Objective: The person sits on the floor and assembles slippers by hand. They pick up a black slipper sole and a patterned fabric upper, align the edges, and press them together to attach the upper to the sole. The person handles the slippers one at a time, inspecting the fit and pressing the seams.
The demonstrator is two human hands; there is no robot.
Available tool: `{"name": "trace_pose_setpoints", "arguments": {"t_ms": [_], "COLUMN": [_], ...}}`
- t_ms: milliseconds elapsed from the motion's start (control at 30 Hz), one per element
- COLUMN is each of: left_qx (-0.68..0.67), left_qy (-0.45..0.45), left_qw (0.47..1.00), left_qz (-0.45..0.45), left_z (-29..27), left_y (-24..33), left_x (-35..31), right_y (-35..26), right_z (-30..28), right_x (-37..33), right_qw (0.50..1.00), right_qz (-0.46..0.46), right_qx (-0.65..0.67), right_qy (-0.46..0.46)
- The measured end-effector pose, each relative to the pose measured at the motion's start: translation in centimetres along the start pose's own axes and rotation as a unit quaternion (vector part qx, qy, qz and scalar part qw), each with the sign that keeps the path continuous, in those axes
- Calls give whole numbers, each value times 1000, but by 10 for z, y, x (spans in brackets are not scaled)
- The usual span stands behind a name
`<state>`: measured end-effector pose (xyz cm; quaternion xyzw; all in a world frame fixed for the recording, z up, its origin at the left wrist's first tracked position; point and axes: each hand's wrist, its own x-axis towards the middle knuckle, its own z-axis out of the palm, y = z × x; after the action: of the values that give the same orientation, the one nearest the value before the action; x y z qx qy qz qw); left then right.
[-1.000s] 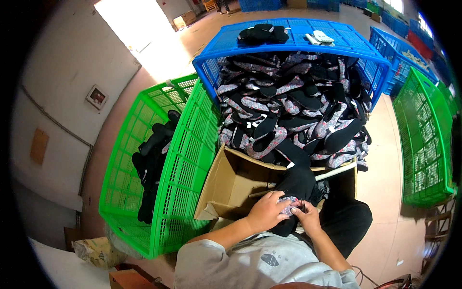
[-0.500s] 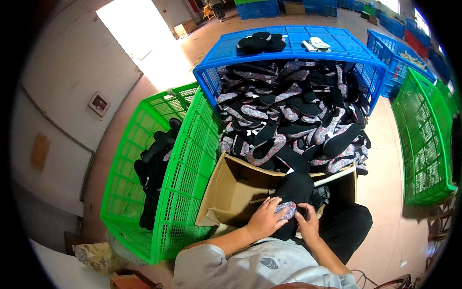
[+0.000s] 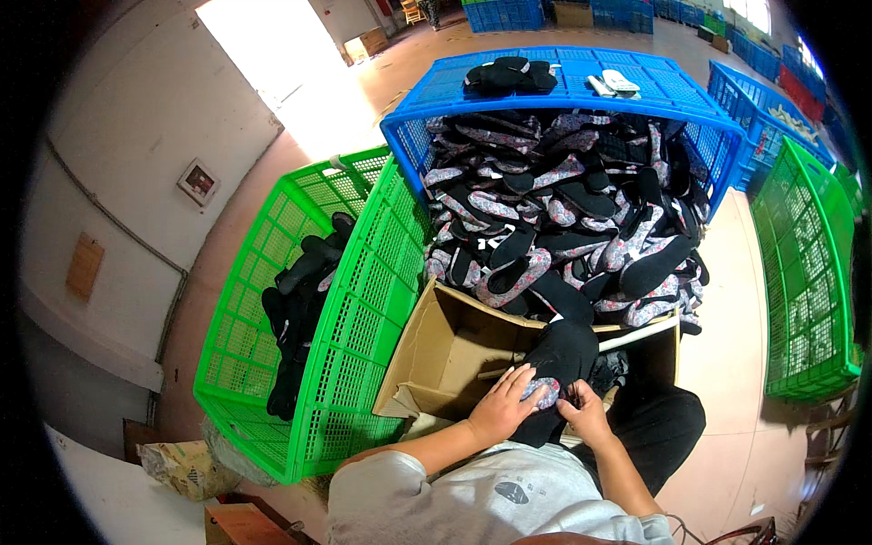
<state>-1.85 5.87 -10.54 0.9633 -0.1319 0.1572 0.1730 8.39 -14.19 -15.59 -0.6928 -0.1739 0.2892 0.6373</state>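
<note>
Floral slipper: on the black-trousered leg, beside cardboard box's near edge | left hand: clamped over it | right hand: at its right rim, cannot tell whether pinching | likely light, soft, grippy; hold by sides

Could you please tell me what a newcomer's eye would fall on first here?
Probably the blue crate at upper centre, open toward the person, with its heap of black and floral slippers. Left of it, a bright green crate holds dark items. Lower centre, the left hand holds a floral piece, the right hand beside it.
</note>
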Motion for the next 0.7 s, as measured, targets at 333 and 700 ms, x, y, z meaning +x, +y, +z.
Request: {"name": "trace_pose_setpoints", "arguments": {"t_ms": [333, 700], "left_qx": [-37, 84], "left_qy": [61, 87], "left_qw": [997, 990], "left_qz": [-40, -66], "left_z": [18, 30], "left_y": [-15, -49], "left_x": [40, 80], "right_y": [-32, -45], "right_z": [-7, 9], "right_x": [1, 16], "right_qw": [998, 997], "right_qz": [12, -5], "right_qx": [39, 61], "right_qy": [-51, -56]}}
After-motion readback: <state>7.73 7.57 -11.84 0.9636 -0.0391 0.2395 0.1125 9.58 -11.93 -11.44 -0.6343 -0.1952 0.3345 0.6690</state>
